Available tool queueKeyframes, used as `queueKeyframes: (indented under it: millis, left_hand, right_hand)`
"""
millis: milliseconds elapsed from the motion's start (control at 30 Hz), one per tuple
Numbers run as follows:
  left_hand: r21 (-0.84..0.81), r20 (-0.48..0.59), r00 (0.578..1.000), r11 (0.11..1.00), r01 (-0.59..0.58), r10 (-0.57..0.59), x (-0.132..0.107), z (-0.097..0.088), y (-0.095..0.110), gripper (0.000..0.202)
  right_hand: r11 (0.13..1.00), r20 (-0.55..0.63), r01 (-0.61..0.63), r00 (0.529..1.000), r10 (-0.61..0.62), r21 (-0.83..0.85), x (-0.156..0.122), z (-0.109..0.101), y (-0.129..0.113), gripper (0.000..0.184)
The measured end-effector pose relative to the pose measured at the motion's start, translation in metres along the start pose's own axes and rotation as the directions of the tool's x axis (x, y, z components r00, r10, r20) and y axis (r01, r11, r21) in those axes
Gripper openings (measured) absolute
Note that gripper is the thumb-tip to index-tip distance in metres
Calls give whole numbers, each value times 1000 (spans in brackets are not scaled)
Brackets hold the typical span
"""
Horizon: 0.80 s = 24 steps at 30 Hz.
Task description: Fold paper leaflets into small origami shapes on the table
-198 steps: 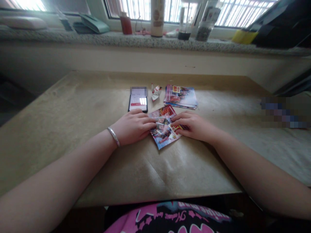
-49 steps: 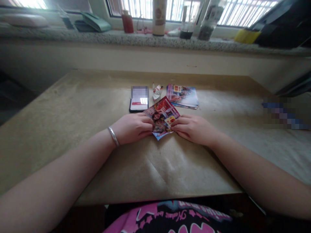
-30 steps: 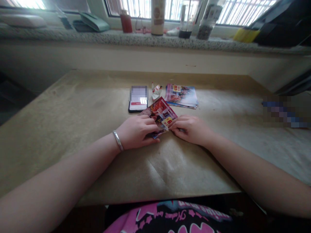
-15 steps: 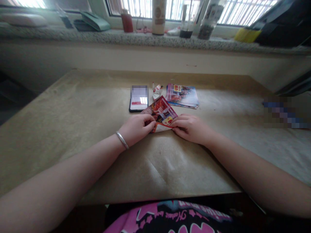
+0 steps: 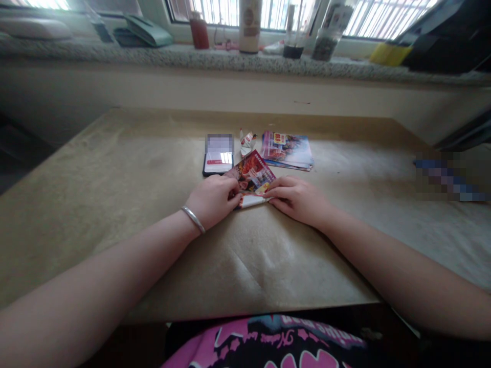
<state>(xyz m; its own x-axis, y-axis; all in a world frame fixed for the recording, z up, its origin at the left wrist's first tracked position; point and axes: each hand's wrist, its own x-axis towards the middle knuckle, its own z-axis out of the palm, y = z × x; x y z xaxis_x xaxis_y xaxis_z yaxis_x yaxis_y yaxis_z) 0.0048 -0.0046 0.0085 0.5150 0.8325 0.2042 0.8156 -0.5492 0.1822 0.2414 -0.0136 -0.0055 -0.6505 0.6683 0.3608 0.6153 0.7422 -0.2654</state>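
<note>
While I monitor through the head camera, the folded glossy flyer [image 5: 251,176] lies between both hands, its lower edge turned over to show white. The left hand [image 5: 214,202] is closed narrow, pinching the flyer's left side; a silver bangle [image 5: 193,220] circles that wrist. The right hand [image 5: 298,200] lies nearly flat, its fingertips [image 5: 268,190] at the flyer's right corner, grip undetermined. Just beyond stand a smartphone [image 5: 218,164], a folded paper figure [image 5: 247,140] and a stack of flyers [image 5: 287,151], all on a paper-covered tabletop [image 5: 268,271]. Farther off, a granite windowsill [image 5: 215,60] carries a cream bottle [image 5: 250,25] and a red jar [image 5: 199,36] before a barred window [image 5: 383,20].
</note>
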Motion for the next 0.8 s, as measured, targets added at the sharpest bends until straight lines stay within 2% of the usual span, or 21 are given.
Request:
queueKeyframes:
  millis: [200, 467, 600, 700, 800]
  left_hand:
    - [-10, -37, 999, 1000, 3, -3, 1, 4, -4, 20]
    - [67, -35, 999, 997, 22, -20, 0, 1, -3, 23]
    - [80, 23, 994, 991, -112, 110, -5, -7, -6, 30]
    - [132, 104, 967, 961, -244, 232, -11, -12, -8, 33]
    - [215, 118, 957, 934, -286, 266, -14, -12, -8, 28]
  right_hand:
    - [1000, -7, 9, 1000, -9, -28, 0, 1, 1, 23]
    - [991, 18, 12, 1000, -10, -132, 0, -1, -1, 26]
    - [986, 36, 4, 999, 2, -169, -1, -2, -1, 27]
    - [985, 32, 0, 999, 5, -172, -2, -1, -1, 28]
    - [984, 30, -3, 1000, 8, -179, -3, -1, -1, 29]
